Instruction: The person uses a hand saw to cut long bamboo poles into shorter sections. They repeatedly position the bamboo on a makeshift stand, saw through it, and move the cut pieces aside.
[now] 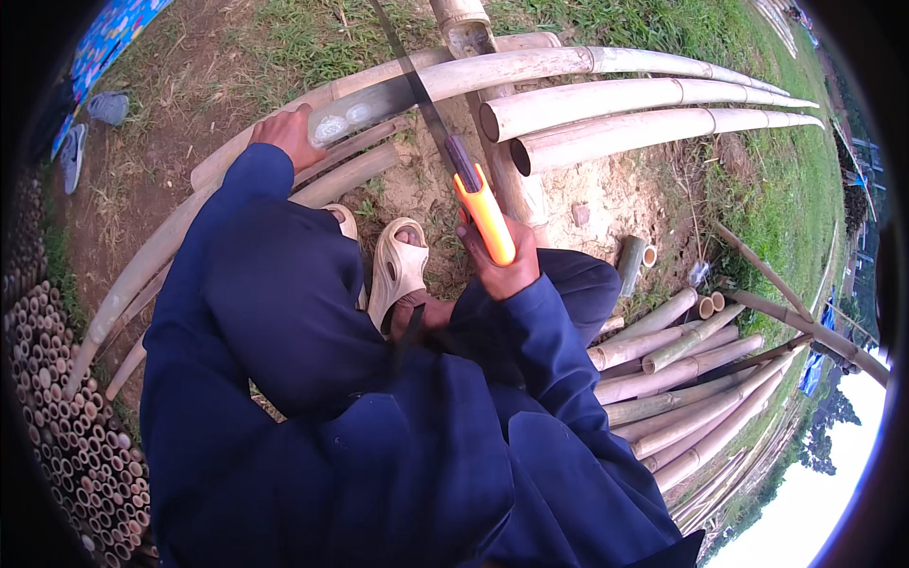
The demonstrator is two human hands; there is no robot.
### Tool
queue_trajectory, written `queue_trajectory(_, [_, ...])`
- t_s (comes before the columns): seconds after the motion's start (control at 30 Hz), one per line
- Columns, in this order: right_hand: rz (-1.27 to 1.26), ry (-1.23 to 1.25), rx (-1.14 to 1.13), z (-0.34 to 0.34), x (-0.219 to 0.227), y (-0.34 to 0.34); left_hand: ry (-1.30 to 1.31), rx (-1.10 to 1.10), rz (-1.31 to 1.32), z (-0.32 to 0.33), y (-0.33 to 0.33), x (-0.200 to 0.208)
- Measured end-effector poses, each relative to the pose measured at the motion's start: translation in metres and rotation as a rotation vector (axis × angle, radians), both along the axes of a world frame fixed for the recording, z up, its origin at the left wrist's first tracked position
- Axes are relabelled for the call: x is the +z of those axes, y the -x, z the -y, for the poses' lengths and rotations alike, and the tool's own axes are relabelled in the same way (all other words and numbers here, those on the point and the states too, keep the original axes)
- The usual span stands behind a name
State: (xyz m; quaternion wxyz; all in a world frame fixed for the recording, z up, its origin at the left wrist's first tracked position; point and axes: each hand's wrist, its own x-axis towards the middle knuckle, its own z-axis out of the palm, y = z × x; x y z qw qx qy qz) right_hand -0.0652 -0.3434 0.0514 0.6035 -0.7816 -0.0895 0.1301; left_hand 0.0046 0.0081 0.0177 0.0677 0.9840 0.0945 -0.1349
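Note:
My right hand (499, 266) grips the orange handle of a hand saw (483, 213). Its thin dark blade runs up and away across a long pale bamboo pole (530, 68). My left hand (287, 135) presses down on that same pole, left of the blade. The pole rests on a thick upright bamboo post (461, 28). Dark blue sleeves and trousers cover my arms and legs. My foot in a cream sandal (396, 270) stands on the bare dirt below the pole.
More long bamboo poles (653, 128) lie beside the cut pole. Cut lengths (672, 374) are stacked at the right, and a pile of short tubes (66, 417) with open ends lies at the left. Grey shoes (90, 128) sit on grass.

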Motion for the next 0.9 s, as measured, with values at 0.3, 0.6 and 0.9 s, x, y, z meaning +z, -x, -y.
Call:
queue_trajectory(0.3, [-0.018,0.087,0.026,0.064,0.041,0.069,-0.029,0.037,-0.017,0.003,-0.009,-0.005])
queue_trajectory(0.6, [-0.038,0.051,0.042,0.036,0.026,0.046,-0.021,0.012,0.012,-0.016,-0.003,-0.005])
queue_trajectory(0.9, [-0.046,0.005,-0.016,-0.020,-0.006,-0.035,-0.007,-0.002,0.111,-0.005,-0.017,-0.007])
